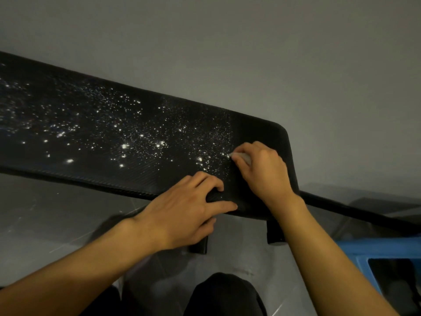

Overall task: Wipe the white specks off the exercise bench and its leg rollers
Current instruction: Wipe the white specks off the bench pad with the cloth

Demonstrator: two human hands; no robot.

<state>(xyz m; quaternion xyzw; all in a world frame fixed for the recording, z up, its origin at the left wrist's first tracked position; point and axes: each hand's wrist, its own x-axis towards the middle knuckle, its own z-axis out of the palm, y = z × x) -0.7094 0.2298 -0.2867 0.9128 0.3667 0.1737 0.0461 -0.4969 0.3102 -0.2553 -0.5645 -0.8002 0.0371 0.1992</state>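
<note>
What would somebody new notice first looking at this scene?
The white specks scattered like stars across the middle and left of the black bench pad stand out first, while the strip at its right end is speck-free. At that boundary the right hand presses a small pale wipe onto the pad. The left hand grips the pad's near edge just beside it.
</note>
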